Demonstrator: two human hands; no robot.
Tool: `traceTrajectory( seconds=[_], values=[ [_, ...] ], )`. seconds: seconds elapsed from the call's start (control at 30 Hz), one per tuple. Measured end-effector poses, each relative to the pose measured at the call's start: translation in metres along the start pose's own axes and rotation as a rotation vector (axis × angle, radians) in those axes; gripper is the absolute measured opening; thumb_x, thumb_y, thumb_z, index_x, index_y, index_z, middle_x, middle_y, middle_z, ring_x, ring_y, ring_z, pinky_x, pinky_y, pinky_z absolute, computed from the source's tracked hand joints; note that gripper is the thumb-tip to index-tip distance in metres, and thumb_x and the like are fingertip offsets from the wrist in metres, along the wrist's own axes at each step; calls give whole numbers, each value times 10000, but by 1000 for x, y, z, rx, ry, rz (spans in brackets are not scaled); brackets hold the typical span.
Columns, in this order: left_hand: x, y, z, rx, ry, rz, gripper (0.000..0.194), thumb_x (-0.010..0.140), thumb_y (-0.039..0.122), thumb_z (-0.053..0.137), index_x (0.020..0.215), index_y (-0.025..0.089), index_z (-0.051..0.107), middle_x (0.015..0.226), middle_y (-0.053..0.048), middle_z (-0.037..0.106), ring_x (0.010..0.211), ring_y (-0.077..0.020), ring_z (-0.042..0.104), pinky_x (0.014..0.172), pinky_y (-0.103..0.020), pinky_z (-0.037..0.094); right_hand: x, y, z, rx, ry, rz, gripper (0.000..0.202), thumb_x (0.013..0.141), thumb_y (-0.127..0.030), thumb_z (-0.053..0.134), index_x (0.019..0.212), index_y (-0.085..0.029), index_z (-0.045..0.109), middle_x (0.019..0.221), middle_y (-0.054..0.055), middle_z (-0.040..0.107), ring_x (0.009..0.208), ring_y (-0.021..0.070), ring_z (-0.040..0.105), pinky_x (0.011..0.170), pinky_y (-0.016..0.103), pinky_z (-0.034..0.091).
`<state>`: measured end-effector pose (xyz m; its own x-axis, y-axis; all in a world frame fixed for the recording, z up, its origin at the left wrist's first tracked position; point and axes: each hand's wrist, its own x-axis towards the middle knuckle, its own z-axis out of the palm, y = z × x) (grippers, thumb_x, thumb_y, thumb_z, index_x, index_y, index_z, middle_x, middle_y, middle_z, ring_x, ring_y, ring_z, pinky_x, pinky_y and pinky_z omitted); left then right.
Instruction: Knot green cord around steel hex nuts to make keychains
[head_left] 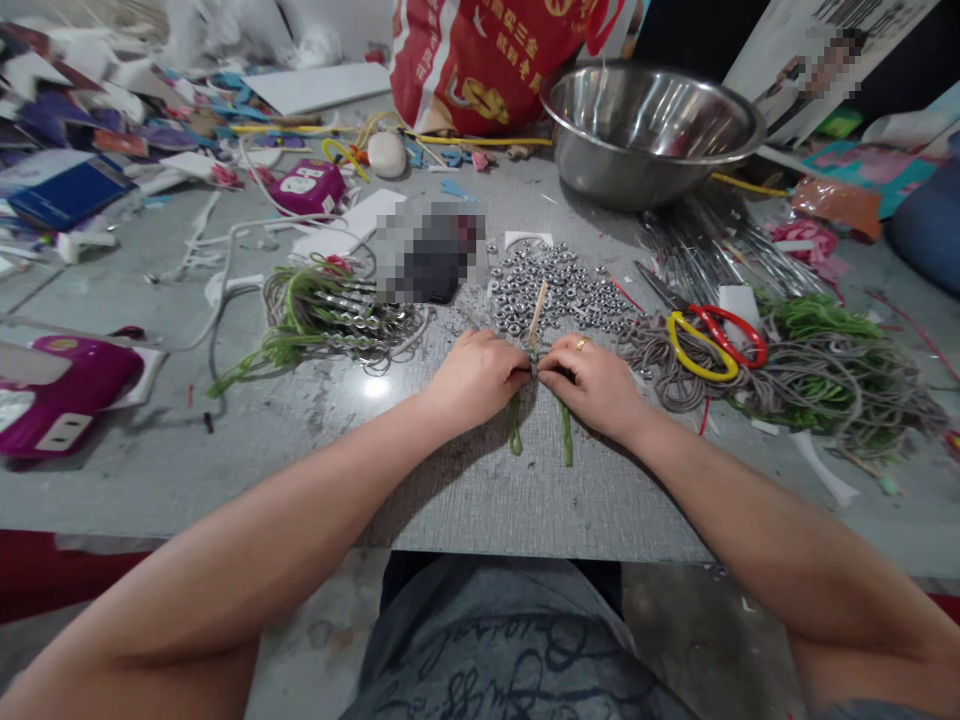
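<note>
My left hand (480, 375) and my right hand (589, 380) meet at the middle of the table, fingertips pinched close together. Between them they grip a cord; its green ends (566, 432) hang down on the near side, one as a loop below my left hand. What sits exactly at the fingertips is too small to make out. A thin wooden stick (538, 312) stands up just beyond the fingers. Right behind my hands lies a spread of small metal rings (559, 285). My right hand wears a gold-coloured ring.
Scissors (705, 330) with red and yellow handles lie on grey and green cords (832, 370) at the right. Corded pieces with metal rings (337, 310) lie left. A steel bowl (645, 130), red bag (480, 65) and purple power sockets (71, 390) stand around, with scraps behind.
</note>
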<state>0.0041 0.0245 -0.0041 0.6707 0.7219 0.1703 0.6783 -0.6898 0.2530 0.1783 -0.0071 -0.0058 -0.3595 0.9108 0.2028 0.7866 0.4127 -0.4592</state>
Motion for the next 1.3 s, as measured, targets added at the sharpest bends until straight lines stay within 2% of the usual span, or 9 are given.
traceTrajectory(
  seconds=[0.2,0.37,0.5,0.6,0.7,0.83,1.03,1.3],
  values=[
    [-1,0,1,59,30,62,175,818,199,502,758,175,665,684,-29,636,744,-189,551,687,-331,359,1,3,2,5,22,-7,142,832,-213,519,779,-195,650,830,40,613,802,175,557,710,297,401],
    [-1,1,0,73,35,44,174,801,184,499,722,179,653,661,-19,621,726,-188,543,687,-339,343,0,3,1,5,25,-24,135,833,-216,521,789,-191,647,850,44,619,806,176,565,721,302,412],
    [-2,-1,-1,49,42,35,160,784,194,514,711,184,657,649,-15,614,721,-186,540,690,-339,341,-3,2,-2,41,36,-28,115,815,-253,551,869,-184,627,908,56,622,856,188,571,757,318,428],
    [-2,-1,-1,36,52,42,152,777,197,521,717,188,660,646,-12,613,718,-181,537,695,-336,340,-4,0,-2,34,31,-25,186,802,-289,574,949,-181,611,960,68,624,896,204,573,767,330,437],
    [-3,0,-3,37,29,31,150,783,201,526,731,189,666,666,-15,624,728,-185,540,701,-340,342,-4,-1,-1,-2,8,-18,201,819,-270,555,992,-183,610,976,70,630,905,208,583,770,334,442],
    [-4,-1,-5,26,-8,21,143,785,202,534,750,191,673,691,-19,633,744,-189,543,721,-351,347,-4,0,0,2,14,-35,162,848,-255,519,954,-190,622,947,58,639,887,189,588,771,319,443],
    [-6,-1,-7,15,-36,18,140,784,204,542,758,201,680,730,-21,637,777,-193,541,755,-367,347,-6,1,0,-38,17,-65,185,834,-261,543,992,-205,619,992,52,629,902,186,587,746,305,445],
    [-6,-2,-11,23,-54,34,143,791,205,535,769,213,676,782,-16,635,831,-197,531,779,-367,334,-6,-1,-4,-73,-34,-72,146,834,-258,542,929,-182,623,968,58,628,874,190,593,722,303,449]
  ],
)
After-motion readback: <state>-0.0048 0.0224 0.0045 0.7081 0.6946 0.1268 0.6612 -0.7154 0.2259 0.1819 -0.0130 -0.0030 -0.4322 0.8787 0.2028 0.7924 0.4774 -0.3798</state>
